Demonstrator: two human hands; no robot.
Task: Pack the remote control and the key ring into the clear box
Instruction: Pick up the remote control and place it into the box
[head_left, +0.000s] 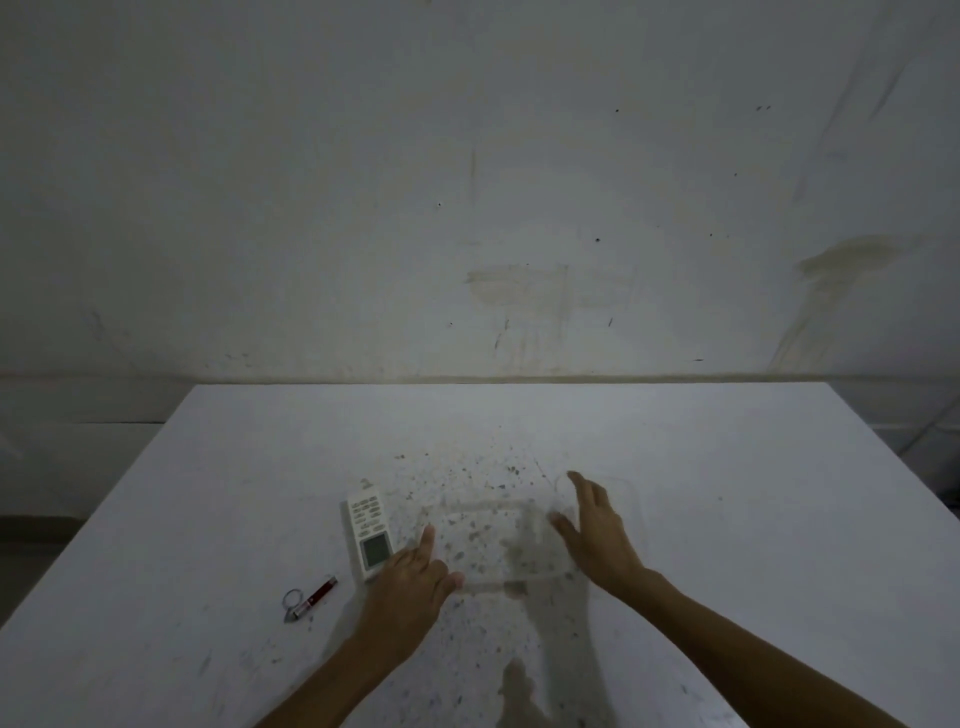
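1. On the white, speckled table, near its middle, sits the clear box, open-topped and holding nothing that can be seen.
2. Just right of the box lies what looks like its clear lid, faint against the tabletop and partly under the right hand.
3. That right hand is spread, fingers released, at the box's right edge; whether it touches box or lid cannot be told.
4. At the box's left near corner the left hand has its index finger stretched out and the other fingers loosely curled, grasping nothing.
5. Immediately left of that hand lies the white remote control, buttons and screen facing up.
6. Further left and nearer the person lies the key ring, a metal ring with a red tube-shaped fob, apart from the remote.
7. Behind the table stands a stained pale wall.
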